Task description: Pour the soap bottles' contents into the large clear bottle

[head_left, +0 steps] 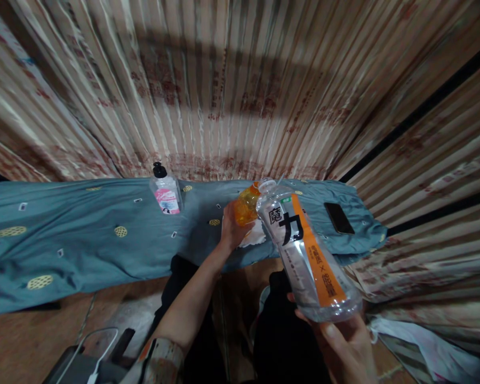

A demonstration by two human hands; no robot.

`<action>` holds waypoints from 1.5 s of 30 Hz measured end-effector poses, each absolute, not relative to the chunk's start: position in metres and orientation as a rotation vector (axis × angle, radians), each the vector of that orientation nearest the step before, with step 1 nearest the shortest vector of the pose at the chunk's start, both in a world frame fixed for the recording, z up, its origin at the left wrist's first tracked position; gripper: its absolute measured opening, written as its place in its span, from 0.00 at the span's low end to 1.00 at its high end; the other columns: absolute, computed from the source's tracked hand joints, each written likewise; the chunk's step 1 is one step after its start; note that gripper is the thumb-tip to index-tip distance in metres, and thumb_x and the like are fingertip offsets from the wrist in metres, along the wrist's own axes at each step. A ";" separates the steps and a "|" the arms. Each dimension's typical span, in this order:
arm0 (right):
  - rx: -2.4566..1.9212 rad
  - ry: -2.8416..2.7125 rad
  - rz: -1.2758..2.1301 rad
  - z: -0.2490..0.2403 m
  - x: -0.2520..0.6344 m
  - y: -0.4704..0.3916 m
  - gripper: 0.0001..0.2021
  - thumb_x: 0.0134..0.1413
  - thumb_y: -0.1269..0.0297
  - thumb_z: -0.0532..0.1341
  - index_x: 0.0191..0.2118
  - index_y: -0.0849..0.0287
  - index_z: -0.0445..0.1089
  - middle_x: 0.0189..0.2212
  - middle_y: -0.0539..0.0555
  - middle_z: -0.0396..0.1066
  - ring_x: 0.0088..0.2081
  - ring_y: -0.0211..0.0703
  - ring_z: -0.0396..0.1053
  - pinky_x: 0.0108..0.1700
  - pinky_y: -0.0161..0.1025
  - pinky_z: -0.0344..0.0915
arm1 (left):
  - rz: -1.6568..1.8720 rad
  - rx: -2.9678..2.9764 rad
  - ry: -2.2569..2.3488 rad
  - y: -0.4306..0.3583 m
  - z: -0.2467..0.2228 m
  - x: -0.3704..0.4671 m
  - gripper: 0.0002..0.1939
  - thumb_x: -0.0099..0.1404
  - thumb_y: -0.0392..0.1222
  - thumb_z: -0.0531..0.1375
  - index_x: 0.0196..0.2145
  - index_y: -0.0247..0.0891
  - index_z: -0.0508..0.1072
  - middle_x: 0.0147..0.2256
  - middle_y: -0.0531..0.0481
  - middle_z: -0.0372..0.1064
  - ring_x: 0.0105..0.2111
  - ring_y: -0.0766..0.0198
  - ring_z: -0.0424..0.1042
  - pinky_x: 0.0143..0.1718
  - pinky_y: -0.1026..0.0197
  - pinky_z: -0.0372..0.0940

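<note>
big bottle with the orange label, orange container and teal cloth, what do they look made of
The big bottle: clear, glossy plastic, probably, judging by highlights and see-through walls. The orange container: translucent and shiny; plastic or glass, I can't tell. The teal cloth: matt fabric, likely, given its soft folds.

Black "魔力" on the clear bottle (304, 255)

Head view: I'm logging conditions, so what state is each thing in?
Large bottle: tilted, its base in the right hand; contents unclear
Orange vessel: held by the left hand; fill unclear
White piece: partly hidden
Pump bottle: upright
Phone: lying flat, screen dark
Blue-green cover: spread, wrinkled
Curtain: hanging in folds
</note>
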State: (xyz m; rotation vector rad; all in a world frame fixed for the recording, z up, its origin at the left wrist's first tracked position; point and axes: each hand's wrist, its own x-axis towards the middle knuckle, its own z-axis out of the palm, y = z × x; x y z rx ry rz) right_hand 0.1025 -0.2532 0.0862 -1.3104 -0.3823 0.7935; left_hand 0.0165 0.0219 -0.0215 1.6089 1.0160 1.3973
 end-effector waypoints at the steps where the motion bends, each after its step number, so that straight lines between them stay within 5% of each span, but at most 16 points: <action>1: -1.312 -0.392 0.790 0.086 0.103 -0.253 0.25 0.40 0.54 0.80 0.46 0.52 0.79 0.40 0.56 0.85 0.37 0.51 0.84 0.40 0.40 0.79 | 1.400 1.602 1.005 0.022 -0.022 0.016 0.36 0.43 0.34 0.77 0.50 0.45 0.72 0.50 0.46 0.72 0.55 0.46 0.72 0.60 0.43 0.68; 20: -1.222 -0.463 0.875 0.059 0.119 -0.256 0.31 0.38 0.60 0.81 0.51 0.55 0.76 0.42 0.60 0.85 0.43 0.61 0.84 0.38 0.41 0.80 | 1.317 1.547 1.017 0.025 -0.024 0.014 0.34 0.44 0.39 0.75 0.50 0.40 0.70 0.47 0.46 0.74 0.47 0.52 0.76 0.52 0.48 0.72; 27: -1.158 -0.364 0.876 0.076 0.103 -0.249 0.33 0.33 0.56 0.83 0.49 0.51 0.77 0.40 0.55 0.85 0.39 0.56 0.84 0.37 0.41 0.79 | 1.288 1.549 1.057 0.020 -0.012 0.013 0.33 0.45 0.38 0.75 0.49 0.38 0.70 0.47 0.45 0.76 0.47 0.53 0.77 0.52 0.51 0.72; 34: -1.123 -0.390 0.865 0.075 0.102 -0.252 0.29 0.42 0.50 0.79 0.51 0.51 0.77 0.46 0.59 0.83 0.45 0.62 0.82 0.49 0.56 0.77 | 1.251 1.580 1.033 0.019 -0.006 0.010 0.32 0.46 0.36 0.74 0.49 0.40 0.70 0.46 0.47 0.78 0.45 0.56 0.78 0.50 0.54 0.73; 45: -1.049 -0.348 0.895 0.077 0.099 -0.252 0.22 0.55 0.54 0.72 0.55 0.48 0.77 0.52 0.59 0.81 0.52 0.61 0.79 0.55 0.58 0.74 | 1.258 1.598 1.082 0.018 -0.005 0.010 0.31 0.46 0.36 0.75 0.47 0.40 0.70 0.44 0.48 0.78 0.44 0.55 0.79 0.48 0.54 0.74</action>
